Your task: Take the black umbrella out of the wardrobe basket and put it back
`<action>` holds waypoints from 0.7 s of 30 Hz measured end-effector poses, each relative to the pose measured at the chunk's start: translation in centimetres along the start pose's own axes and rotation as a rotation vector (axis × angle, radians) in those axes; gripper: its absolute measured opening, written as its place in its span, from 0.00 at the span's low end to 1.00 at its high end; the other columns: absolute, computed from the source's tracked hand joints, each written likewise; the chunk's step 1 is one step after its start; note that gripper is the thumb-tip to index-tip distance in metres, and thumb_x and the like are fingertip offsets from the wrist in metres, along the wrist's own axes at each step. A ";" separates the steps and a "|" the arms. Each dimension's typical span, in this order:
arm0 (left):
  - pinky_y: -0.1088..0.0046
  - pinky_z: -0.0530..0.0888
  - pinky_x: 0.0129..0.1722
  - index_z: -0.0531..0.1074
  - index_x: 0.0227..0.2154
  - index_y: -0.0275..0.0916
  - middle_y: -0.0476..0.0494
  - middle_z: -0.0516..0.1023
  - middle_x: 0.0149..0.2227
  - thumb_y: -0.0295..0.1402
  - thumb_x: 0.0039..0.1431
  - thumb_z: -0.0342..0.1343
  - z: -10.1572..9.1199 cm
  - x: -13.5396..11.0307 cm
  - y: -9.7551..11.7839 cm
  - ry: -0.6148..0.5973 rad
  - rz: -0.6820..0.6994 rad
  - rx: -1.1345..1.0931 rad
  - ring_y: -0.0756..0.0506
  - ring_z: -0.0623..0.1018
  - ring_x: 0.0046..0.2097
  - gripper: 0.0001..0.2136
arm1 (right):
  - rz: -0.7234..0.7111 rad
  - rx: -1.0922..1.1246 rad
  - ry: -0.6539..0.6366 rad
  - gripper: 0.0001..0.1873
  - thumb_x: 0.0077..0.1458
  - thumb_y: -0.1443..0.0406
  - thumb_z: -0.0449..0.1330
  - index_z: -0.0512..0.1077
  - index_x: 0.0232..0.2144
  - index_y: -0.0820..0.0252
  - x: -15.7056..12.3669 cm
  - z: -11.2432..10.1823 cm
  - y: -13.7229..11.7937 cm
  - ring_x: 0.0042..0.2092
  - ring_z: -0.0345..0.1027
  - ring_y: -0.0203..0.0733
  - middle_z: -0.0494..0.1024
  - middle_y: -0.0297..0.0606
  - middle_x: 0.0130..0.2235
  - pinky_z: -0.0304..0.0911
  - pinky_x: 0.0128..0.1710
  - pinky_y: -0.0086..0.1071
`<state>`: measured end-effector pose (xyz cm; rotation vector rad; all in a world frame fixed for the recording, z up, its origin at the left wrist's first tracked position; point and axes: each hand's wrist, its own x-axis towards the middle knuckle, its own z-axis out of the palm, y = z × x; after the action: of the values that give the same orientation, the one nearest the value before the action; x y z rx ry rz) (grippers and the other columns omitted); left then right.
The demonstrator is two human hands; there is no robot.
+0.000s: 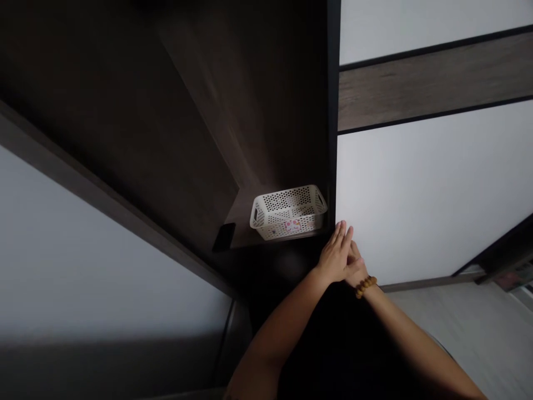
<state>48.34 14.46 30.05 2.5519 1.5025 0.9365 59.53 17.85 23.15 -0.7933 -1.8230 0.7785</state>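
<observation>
My left hand (333, 260) lies against the dark edge strip of the white sliding door (400, 200), its fingers stretched out and pointing up. Pressed close to it is my right hand (356, 271), with a yellowish bead bracelet (365, 287) on the wrist. The left hand overlaps part of the right one and covers some of its fingers; those that show look extended. Neither hand has a visible object in it. Just left of the hands, a white perforated plastic basket (278, 230) with a pink sticker stands on a shelf inside the dark cabinet.
Beside the basket on the left, a small black flat item (224, 237) lies at the shelf's edge. A pale panel with a brown wooden frame (125, 208) slants along the left. Light grey floor (453, 322) extends at the lower right, near a dark opening holding blurred items.
</observation>
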 end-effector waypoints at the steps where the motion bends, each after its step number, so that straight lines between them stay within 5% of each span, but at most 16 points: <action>1: 0.48 0.53 0.71 0.36 0.72 0.30 0.26 0.31 0.73 0.49 0.66 0.50 -0.2 -0.5 -0.2 0.006 -0.010 0.004 0.33 0.38 0.74 0.43 | -0.037 -0.068 0.021 0.39 0.61 0.54 0.53 0.50 0.71 0.58 -0.2 -0.6 0.3 0.61 0.60 0.58 0.62 0.51 0.62 0.60 0.61 0.56; 6: 0.47 0.55 0.70 0.34 0.72 0.34 0.28 0.28 0.73 0.48 0.64 0.54 -0.9 -2.6 -0.5 0.027 -0.074 0.035 0.31 0.38 0.73 0.45 | -0.113 -0.363 0.224 0.46 0.60 0.53 0.54 0.43 0.72 0.64 -0.4 -6.0 2.4 0.62 0.56 0.61 0.60 0.56 0.62 0.58 0.61 0.61; 12: 0.43 0.55 0.68 0.30 0.72 0.37 0.29 0.27 0.73 0.49 0.60 0.55 -1.5 -4.7 -0.5 0.091 -0.128 0.067 0.28 0.39 0.73 0.49 | -0.060 -0.523 0.298 0.48 0.57 0.52 0.56 0.45 0.72 0.65 0.5 -12.0 5.4 0.68 0.46 0.66 0.51 0.59 0.68 0.53 0.63 0.64; 15: 0.42 0.53 0.68 0.32 0.73 0.36 0.28 0.29 0.74 0.51 0.60 0.54 -1.5 -5.4 -0.1 0.177 -0.128 0.131 0.27 0.39 0.73 0.49 | -0.057 -0.589 0.279 0.48 0.56 0.51 0.56 0.48 0.72 0.65 0.8 -12.2 6.3 0.70 0.40 0.71 0.41 0.59 0.71 0.51 0.62 0.67; 21: 0.35 0.42 0.68 0.40 0.73 0.39 0.30 0.39 0.74 0.49 0.57 0.55 -1.1 -4.9 2.1 0.156 -0.120 0.290 0.27 0.41 0.73 0.46 | -0.068 -0.627 0.219 0.52 0.54 0.53 0.58 0.42 0.73 0.67 0.3 -8.4 5.2 0.70 0.32 0.77 0.27 0.61 0.72 0.51 0.60 0.70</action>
<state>47.69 9.09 29.24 2.5878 1.9424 0.9874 68.14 22.47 21.95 -1.1524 -1.8919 0.0509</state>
